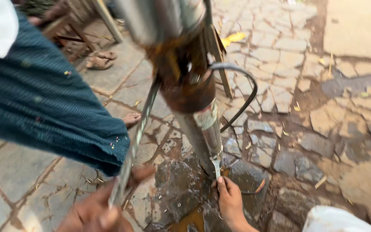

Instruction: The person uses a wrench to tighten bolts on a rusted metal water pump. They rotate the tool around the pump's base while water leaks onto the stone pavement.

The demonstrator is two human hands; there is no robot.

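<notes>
Cracked stone paving (280, 51), wet and oil-stained, lies below. Left hand (95, 212) has its grip closed around a long metal rod (138, 137) slanting up and away. Right hand (230, 202) grips a spanner (216, 165) at the rusty pipe (198, 124), its handle pointing back toward that hand.

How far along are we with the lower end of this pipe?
Done: the rusty pipe assembly stands tilted over the wet stone paving, with brown liquid pooled beneath it. In hand: the right hand holds a spanner at the pipe's lower end, and the left hand grips a flat metal bar. Left: the lower section looks not yet off, and the black hose is attached.
</notes>
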